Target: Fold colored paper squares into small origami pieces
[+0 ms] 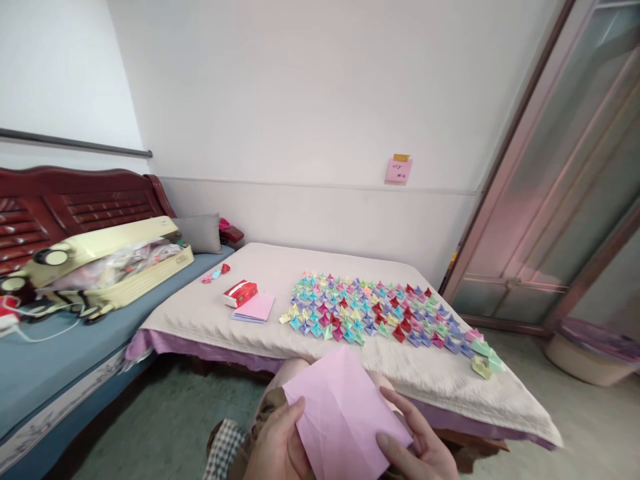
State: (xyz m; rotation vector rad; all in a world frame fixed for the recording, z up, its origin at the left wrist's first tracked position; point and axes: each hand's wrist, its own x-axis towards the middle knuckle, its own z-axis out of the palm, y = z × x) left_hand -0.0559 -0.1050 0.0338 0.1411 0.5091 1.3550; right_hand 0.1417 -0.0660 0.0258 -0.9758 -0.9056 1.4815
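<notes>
A pink square sheet of paper (343,413) with crease lines is held above the lap. At its left edge, my left hand (280,440) grips it with the thumb on top. My right hand (417,437) pinches the right corner between thumb and fingers. Rows of small folded paper pieces (350,307) in many colours cover the middle and right of the cloth-covered table. To their left lies a stack of pink and purple paper sheets (257,308), beside a red and white tissue pack (240,293).
The table (200,320) has small colourful items (216,274) at its back left. An open yellow suitcase (115,260) lies on the bed (45,373). A pink note (399,171) hangs on the wall, and a lined bin (595,353) stands at right.
</notes>
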